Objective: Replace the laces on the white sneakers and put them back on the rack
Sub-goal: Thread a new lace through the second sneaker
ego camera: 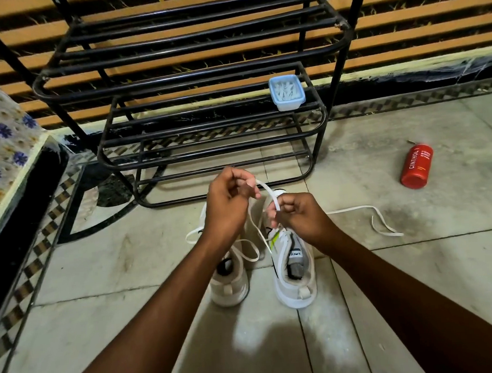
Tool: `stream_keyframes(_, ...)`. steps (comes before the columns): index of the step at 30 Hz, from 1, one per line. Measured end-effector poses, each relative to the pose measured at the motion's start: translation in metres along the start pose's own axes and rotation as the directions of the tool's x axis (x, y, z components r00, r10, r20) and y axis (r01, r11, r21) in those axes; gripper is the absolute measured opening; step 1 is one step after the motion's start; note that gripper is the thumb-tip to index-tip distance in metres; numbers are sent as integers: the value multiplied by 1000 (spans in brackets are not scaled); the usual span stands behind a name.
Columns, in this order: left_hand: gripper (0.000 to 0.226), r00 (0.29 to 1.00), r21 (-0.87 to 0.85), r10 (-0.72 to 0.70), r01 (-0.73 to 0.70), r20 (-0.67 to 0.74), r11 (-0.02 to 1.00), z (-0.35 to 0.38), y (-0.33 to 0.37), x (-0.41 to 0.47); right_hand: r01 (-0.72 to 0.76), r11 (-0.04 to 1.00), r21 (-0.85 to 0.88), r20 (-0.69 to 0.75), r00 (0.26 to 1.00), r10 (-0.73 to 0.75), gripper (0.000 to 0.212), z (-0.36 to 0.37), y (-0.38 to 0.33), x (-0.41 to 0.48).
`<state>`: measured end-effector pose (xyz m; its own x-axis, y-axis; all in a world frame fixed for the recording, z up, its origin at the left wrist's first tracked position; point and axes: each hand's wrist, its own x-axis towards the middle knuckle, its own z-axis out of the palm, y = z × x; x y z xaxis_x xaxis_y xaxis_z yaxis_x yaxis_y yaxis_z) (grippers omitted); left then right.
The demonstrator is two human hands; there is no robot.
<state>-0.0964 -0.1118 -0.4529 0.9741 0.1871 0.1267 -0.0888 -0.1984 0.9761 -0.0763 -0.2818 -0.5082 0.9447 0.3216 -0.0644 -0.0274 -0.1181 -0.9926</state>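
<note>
Lace (270,192) stretches short between my fingers, its length slanting from my left hand (229,208) down to my right hand (299,216), both pinched tight on it. The right white sneaker (294,271) sits on the floor (425,274) just below my right fingers, nearer that hand; the shoe rack (205,148) stands beyond both.

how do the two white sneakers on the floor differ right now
The left sneaker looks duller and creamier; the right sneaker is brighter white with a yellow-green accent. A loose lace loop lies over the left sneaker, while the right sneaker's lace rises to the left hand and right hand, which pinch it. Both stand upright side by side on the tiled floor, heels toward the camera.
</note>
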Motion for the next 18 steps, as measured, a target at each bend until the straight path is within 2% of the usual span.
stream_keyframes(2, 10, 1000, 22, -11, 11, -13, 1000, -14, -3, 8, 35, 999, 5, -64, 997, -35, 13, -7, -3, 1)
stream_keyframes(4, 13, 999, 139, -10, 17, -53, 990, -31, -14, 16, 55, 998, 15, -146, 988, -52, 19, -17, -5, 4)
stream_keyframes(8, 13, 996, 415, -6, 41, -87, 909, -60, -34, 25, 124, 978, -166, -287, 943, -168, 14, -44, -4, 12)
stream_keyframes(11, 13, 996, 563, -32, 75, -87, 823, -83, -54, 32, 115, 965, -237, -357, 913, -197, 11, -61, -5, 18)
stream_keyframes(18, 22, 960, 642, -169, 275, -222, 716, -119, -96, 32, 28, 867, -497, -441, 852, -280, 12, -74, 3, 20)
